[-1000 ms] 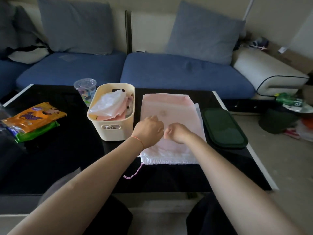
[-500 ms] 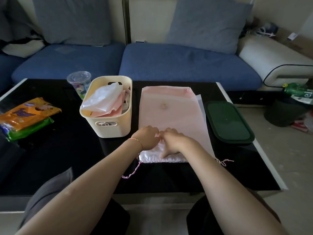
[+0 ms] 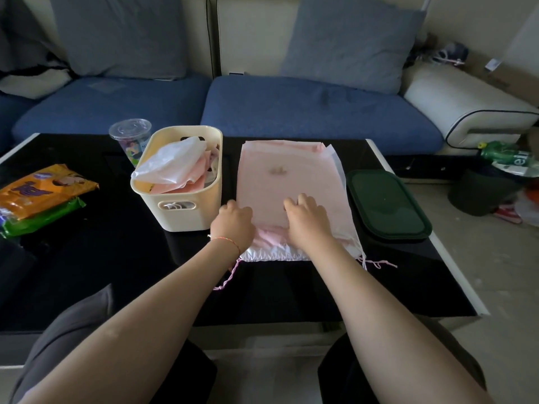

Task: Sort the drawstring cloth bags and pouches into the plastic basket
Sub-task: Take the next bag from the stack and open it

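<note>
Blue sofa cushions [image 3: 306, 109] are seen behind a glossy black desk [image 3: 102, 258] on which the work is laid out. At the centre of the desk a pink drawstring bag [image 3: 285, 185] is spread flat on top of other pale bags, its gathered white mouth [image 3: 274, 253] turned toward 6 o'clock and its cords [image 3: 376, 262] trailing off at 4 and 7 o'clock. At 9 o'clock of the bag, just beside it, a cream plastic basket [image 3: 186, 214] is stood, already loaded with folded pink and white pouches [image 3: 175, 170]. A dark green lid [image 3: 385, 204] is placed at 3 o'clock.

Both hands are laid on the near part of the bag: the left hand [image 3: 234, 221] at its left edge, the right hand [image 3: 306, 221] near its middle. Their fingers are bent onto the cloth, but whether each grip is clamped on fabric or merely pressed down cannot be told.

The bag is judged light, thin and limp, likely to sag and unfold when lifted. It would best be folded first, then taken by the folded edges or the gathered mouth rather than by the loose cords.
</note>
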A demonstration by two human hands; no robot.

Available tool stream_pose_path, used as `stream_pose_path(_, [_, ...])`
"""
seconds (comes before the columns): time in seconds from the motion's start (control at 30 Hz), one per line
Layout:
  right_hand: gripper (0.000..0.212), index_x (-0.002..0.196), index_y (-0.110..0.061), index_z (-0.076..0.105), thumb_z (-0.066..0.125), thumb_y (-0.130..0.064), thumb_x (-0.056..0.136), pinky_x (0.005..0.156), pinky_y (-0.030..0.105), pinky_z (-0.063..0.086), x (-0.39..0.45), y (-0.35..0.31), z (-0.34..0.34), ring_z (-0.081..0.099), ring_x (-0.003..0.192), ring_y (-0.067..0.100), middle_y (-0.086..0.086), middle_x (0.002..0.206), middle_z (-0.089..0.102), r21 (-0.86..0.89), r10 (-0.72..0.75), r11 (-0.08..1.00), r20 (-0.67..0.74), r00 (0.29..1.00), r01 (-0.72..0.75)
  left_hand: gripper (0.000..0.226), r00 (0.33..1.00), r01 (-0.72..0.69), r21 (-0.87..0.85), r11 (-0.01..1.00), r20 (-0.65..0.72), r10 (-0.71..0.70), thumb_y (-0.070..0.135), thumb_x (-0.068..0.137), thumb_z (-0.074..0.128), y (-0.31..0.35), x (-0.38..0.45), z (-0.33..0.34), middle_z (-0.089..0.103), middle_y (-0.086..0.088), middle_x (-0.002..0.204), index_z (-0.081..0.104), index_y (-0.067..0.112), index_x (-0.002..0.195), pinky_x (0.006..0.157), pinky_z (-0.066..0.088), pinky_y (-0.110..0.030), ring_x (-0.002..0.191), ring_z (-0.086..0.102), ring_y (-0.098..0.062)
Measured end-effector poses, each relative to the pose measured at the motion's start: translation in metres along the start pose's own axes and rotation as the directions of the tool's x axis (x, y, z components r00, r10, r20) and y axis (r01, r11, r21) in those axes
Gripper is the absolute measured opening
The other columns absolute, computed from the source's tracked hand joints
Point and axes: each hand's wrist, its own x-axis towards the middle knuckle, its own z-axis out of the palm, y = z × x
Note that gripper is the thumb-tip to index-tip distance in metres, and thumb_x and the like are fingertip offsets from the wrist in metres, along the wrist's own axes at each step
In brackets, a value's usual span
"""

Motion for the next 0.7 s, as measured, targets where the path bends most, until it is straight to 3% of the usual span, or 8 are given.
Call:
stream_pose_path(0.13, [0.051, 0.131, -0.01, 0.04, 0.063, -0.01, 0.085, 0.09, 0.038, 0.04, -0.012, 0.029, -0.011, 0.044, 0.115, 0.031, 0.016, 0.128, 0.042, -0.064, 0.198, 0.979, 0.056, 0.979, -0.194, 0.029, 0.998, 0.055, -0.277, 0.959, -0.017, -0.062, 0.01, 0.092, 0.038, -0.005, 0.001, 0.004, 0.061, -0.013, 0.098, 0.056, 0.009, 0.116, 0.072, 0.047, -0.038, 0.097, 0.058, -0.036])
stream_pose_path(0.27, [0.052, 0.131, -0.004, 0.035, 0.06, -0.002, 0.086, 0.087, 0.039, 0.045, -0.026, 0.059, -0.015, 0.047, 0.114, 0.035, 0.02, 0.131, 0.041, 0.19, 0.484, 0.85, 0.086, 0.871, -0.491, 0.044, 0.992, 0.115, -0.607, 0.786, 0.026, -0.125, 0.006, 0.092, 0.035, -0.008, -0.001, 0.0, 0.07, -0.015, 0.104, 0.052, 0.01, 0.131, 0.085, 0.05, -0.034, 0.101, 0.062, -0.031])
stream_pose_path(0.37, [0.046, 0.13, -0.003, 0.033, 0.053, 0.002, 0.089, 0.078, 0.042, 0.049, -0.031, 0.071, -0.019, 0.054, 0.106, 0.035, 0.02, 0.13, 0.047, 0.39, 0.604, 0.699, 0.128, 0.787, -0.6, 0.044, 0.976, 0.186, -0.776, 0.603, 0.075, -0.205, 0.005, 0.092, 0.036, -0.005, 0.001, -0.004, 0.066, -0.015, 0.076, 0.043, 0.004, 0.135, 0.062, 0.05, -0.027, 0.067, 0.063, -0.023])
stream_pose_path(0.4, [0.048, 0.133, -0.002, 0.03, 0.054, 0.0, 0.091, 0.073, 0.04, 0.048, -0.032, 0.073, -0.023, 0.056, 0.101, 0.033, 0.019, 0.129, 0.049, 0.445, 0.627, 0.651, 0.143, 0.766, -0.616, 0.04, 0.964, 0.228, -0.819, 0.526, 0.113, -0.242, 0.005, 0.092, 0.038, -0.005, 0.003, -0.004, 0.062, -0.017, 0.078, 0.044, -0.002, 0.131, 0.051, 0.047, -0.025, 0.056, 0.058, -0.022])
stream_pose_path(0.47, [0.065, 0.143, 0.0, 0.021, 0.061, -0.008, 0.093, 0.058, 0.03, 0.047, -0.035, 0.075, -0.029, 0.061, 0.084, 0.027, 0.018, 0.128, 0.053, 0.57, 0.666, 0.498, 0.232, 0.709, -0.654, 0.019, 0.928, 0.314, -0.865, 0.391, 0.192, -0.32, 0.011, 0.093, 0.045, -0.006, 0.008, -0.002, 0.054, -0.019, 0.086, 0.055, -0.002, 0.102, 0.04, 0.042, -0.025, 0.05, 0.05, -0.021])
stream_pose_path(0.53, [0.075, 0.145, 0.002, 0.02, 0.067, -0.017, 0.09, 0.04, 0.022, 0.041, -0.039, 0.076, -0.033, 0.057, 0.056, 0.02, 0.017, 0.103, 0.061, 0.634, 0.671, 0.332, 0.361, 0.647, -0.698, 0.014, 0.898, 0.377, -0.866, 0.327, 0.255, -0.358, 0.019, 0.092, 0.052, -0.007, 0.007, -0.001, 0.051, -0.014, 0.076, 0.051, 0.008, 0.084, 0.037, 0.035, -0.024, 0.046, 0.041, -0.019])
stream_pose_path(0.63, [0.045, 0.115, 0.0, 0.05, 0.071, -0.027, 0.086, 0.04, 0.025, 0.036, -0.042, 0.085, -0.035, 0.045, 0.048, 0.016, 0.007, 0.068, 0.052, 0.622, 0.653, 0.243, 0.462, 0.6, -0.744, 0.021, 0.878, 0.414, -0.881, 0.231, 0.319, -0.358, 0.026, 0.089, 0.056, -0.008, 0.003, -0.006, 0.037, -0.003, 0.056, 0.045, 0.008, 0.085, 0.037, 0.024, -0.015, 0.035, 0.029, -0.014])
stream_pose_path(0.7, [0.021, 0.078, -0.013, 0.049, 0.063, -0.025, 0.086, 0.04, 0.024, 0.028, -0.043, 0.088, -0.039, 0.032, 0.043, 0.012, -0.001, 0.057, 0.037, 0.63, 0.565, 0.234, 0.532, 0.631, -0.741, 0.027, 0.873, 0.452, -0.862, 0.231, 0.374, -0.312, 0.031, 0.086, 0.054, -0.007, -0.001, -0.012, 0.031, 0.001, 0.05, 0.044, 0.012, 0.069, 0.038, 0.021, -0.017, 0.035, 0.024, -0.013])
